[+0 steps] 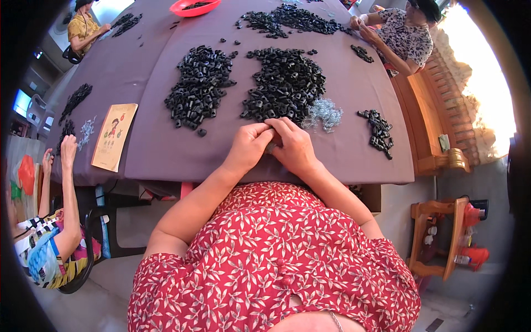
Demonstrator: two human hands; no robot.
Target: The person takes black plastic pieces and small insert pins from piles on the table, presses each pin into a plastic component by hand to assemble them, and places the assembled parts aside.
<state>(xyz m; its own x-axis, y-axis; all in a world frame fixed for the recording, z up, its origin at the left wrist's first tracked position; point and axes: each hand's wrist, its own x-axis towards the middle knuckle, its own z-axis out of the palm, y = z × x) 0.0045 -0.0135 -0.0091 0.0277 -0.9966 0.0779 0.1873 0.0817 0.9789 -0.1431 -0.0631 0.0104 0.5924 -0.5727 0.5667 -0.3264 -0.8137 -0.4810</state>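
Observation:
My left hand [250, 145] and my right hand [293, 145] meet at the near edge of the table, fingertips together. Both are closed in a pinch; a small greyish bit shows between them, but the fingers hide its kind. Just beyond them lies a large pile of small black plastic pieces [285, 83], some with round holes. A heap of small silvery springs [325, 114] touches that pile's right side. To the left is a second pile of black pieces [199, 86]. A smaller group of black pieces [378, 133] lies at the right.
A yellowish booklet [114, 137] lies left on the purple-brown tablecloth [157, 149]. A red bowl [194, 8] stands far off, near another black pile [287, 20]. People sit at the far left [84, 27], far right [401, 36] and near left [55, 243]. A wooden stand [437, 238] is right.

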